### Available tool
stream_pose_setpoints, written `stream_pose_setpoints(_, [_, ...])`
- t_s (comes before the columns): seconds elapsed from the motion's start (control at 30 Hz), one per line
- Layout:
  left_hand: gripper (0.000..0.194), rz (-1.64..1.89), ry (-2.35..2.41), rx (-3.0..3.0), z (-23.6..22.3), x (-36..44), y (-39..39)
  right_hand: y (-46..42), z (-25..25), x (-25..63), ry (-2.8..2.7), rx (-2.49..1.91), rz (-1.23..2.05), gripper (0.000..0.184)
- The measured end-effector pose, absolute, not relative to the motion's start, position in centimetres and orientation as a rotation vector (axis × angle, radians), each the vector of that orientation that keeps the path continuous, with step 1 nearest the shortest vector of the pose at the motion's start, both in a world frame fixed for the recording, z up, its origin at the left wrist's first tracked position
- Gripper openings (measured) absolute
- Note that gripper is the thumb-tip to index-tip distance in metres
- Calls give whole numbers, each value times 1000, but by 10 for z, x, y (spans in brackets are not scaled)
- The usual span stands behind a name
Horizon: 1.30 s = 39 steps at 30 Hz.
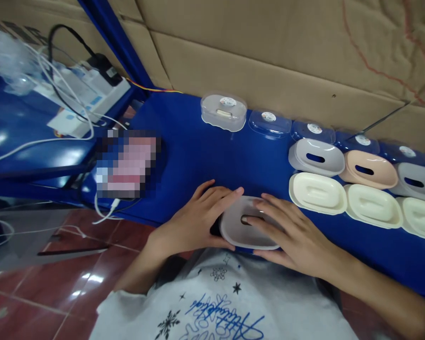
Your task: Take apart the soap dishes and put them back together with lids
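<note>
A greyish oval soap dish (233, 225) with a slot in its floor lies at the front edge of the blue table, close to my body. My left hand (194, 217) grips its left side, thumb near the front and fingers along the back rim. From the right, my right hand (293, 231) holds the same dish. One of its fingers reaches inside to the slot, and its thumb is at the front edge. The dish's underside is hidden.
On the blue table (194, 146), a clear-covered soap dish (224, 113) and several clear lids (269, 123) line the back. Right are slotted dishes (317, 158) and cream trays (318, 192). Left are a blurred-out phone-like object (129, 165), a white cable (115, 203) and a power strip (88, 104).
</note>
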State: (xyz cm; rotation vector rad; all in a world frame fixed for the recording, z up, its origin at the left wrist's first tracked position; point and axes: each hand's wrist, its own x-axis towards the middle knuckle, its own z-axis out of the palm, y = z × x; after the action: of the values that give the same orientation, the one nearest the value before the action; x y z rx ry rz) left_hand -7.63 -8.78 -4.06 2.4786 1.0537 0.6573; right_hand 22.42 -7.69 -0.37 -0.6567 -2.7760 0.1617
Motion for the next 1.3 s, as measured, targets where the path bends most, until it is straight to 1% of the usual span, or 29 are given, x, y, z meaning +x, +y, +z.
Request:
stream_pose_setpoints(0.23, [127, 612, 1008, 2488, -36, -77, -87, -75, -7, 224, -2871, -665, 160, 60])
stream_pose_setpoints(0.27, [121, 608, 1004, 2481, -35, -77, -87, -76, -8, 224, -2879, -680, 156, 61])
stream_pose_setpoints(0.37, [93, 582, 1015, 2476, -35, -78, -88, -75, -6, 226, -2902, -691, 153, 66])
stream_pose_setpoints(0.43, [86, 588, 1026, 2475, -35, -78, -88, -70, 0, 230, -2906, -666, 178, 71])
stream_pose_setpoints(0.5, [88, 612, 1027, 2469, -36, -78, -88, -58, 8, 235, -2884, -676, 192, 72])
stream_pose_setpoints(0.63, [86, 628, 1041, 2479, -37, -78, -89, -6, 19, 238, -2810, -902, 66, 64])
stream_pose_setpoints(0.77, [84, 608, 1038, 2490, -36, -79, -89, 66, 17, 231, -2833, -1238, -18, 71])
stream_pose_setpoints(0.93, [97, 637, 1065, 2450, -36, -79, -90, 130, 10, 225, -2821, -1463, 19, 80])
stream_pose_setpoints(1.0, [100, 650, 1070, 2437, -37, -80, -90, 138, 9, 224, -2826, -1444, 46, 79])
stream_pose_setpoints(1.1, [101, 659, 1068, 2431, -38, -79, -90, 132, 9, 220, -2808, -1322, 27, 69])
stream_pose_setpoints(1.17, [100, 663, 1067, 2427, -38, -79, -90, 125, 10, 215, -2760, -1265, 17, 67])
stream_pose_setpoints(1.3, [100, 658, 1086, 2418, -36, -79, -90, 115, 10, 203, -2726, -1337, 59, 84])
